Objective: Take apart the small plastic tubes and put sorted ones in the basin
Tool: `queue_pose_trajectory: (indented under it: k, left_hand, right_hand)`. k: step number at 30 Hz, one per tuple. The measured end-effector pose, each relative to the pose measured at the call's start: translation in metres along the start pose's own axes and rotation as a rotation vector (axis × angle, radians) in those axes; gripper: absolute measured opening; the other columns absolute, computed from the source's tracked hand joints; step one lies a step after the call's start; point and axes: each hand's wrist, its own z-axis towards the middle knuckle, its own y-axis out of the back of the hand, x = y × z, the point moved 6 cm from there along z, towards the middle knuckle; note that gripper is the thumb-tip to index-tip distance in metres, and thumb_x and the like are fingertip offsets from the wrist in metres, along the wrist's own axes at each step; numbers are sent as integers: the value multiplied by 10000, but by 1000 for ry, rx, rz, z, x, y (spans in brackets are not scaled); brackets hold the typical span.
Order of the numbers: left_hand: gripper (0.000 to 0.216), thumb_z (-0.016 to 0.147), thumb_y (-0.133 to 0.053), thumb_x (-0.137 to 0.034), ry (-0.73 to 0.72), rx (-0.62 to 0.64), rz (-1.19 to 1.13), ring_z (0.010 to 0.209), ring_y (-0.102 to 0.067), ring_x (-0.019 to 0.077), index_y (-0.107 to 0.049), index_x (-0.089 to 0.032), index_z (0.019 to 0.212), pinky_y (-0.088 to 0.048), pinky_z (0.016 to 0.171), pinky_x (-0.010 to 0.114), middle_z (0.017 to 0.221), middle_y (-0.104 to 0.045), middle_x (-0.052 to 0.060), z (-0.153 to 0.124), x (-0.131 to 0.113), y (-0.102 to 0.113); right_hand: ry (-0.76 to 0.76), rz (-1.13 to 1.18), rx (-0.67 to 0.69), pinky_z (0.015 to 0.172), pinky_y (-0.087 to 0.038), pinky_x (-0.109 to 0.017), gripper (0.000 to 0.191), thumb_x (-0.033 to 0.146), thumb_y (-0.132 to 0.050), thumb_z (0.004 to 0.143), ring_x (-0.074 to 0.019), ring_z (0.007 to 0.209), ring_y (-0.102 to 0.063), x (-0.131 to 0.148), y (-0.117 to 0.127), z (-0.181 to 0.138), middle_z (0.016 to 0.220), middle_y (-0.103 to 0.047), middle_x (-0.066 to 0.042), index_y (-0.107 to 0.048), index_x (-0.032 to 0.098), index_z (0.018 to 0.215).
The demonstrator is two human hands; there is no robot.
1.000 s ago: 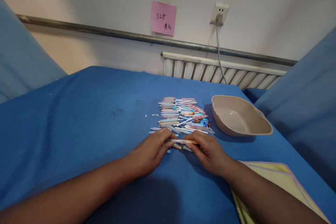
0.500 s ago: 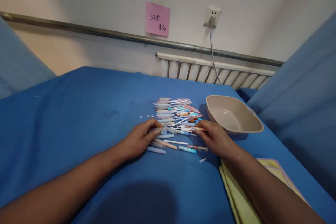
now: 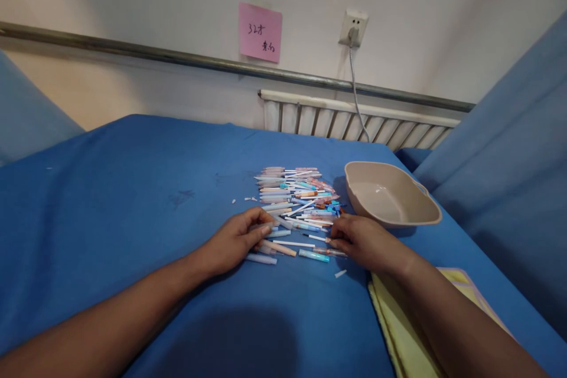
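Observation:
A pile of several pens and pen parts [image 3: 296, 192], in pale blue, pink, orange and white, lies on the blue sheet [image 3: 133, 201]. My left hand [image 3: 234, 240] rests at the pile's near left edge, fingers curled over a pale pen barrel [image 3: 260, 228]. My right hand [image 3: 363, 240] is at the near right edge, fingertips pinched on the end of a thin white pen piece [image 3: 317, 238]. Between the hands lie loose pieces: an orange-tipped barrel [image 3: 280, 247], a light blue pen [image 3: 313, 256] and a pale barrel [image 3: 261, 258].
An empty beige bowl [image 3: 425, 212] sits just right of the pile. A yellow cloth [image 3: 398, 325] lies under my right forearm. Small white bits [image 3: 340, 273] dot the sheet. Behind are a radiator [image 3: 354, 121], a wall rail, a pink note [image 3: 260, 32] and a plugged socket [image 3: 353, 28].
Both hands let go of the pen held between them and reached into the pile's near edge. They have since drawn slightly back toward me with pieces.

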Motion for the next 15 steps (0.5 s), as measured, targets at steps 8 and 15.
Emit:
queue_pose_trajectory:
  k: [8, 15]
  left_hand:
    - [271, 811, -559, -431, 26, -10, -65, 561, -463, 92, -509, -175, 883, -406, 544, 224, 692, -485, -51, 2, 3, -1]
    - [234, 822, -559, -393, -27, -14, -36, 576, -463, 95, -541, -168, 882, -421, 563, 229, 678, -497, -44, -2, -1, -3]
  right_hand:
    - [56, 22, -25, 635, -397, -259, 46, 193, -567, 860, -156, 725, -568, 21, 5, -4, 806, -622, -25, -604, 195, 833]
    - [146, -170, 81, 732, -436, -329, 77, 216, -565, 869, -234, 862, -578, 58, -20, -4, 907, -636, -92, -617, 176, 910]
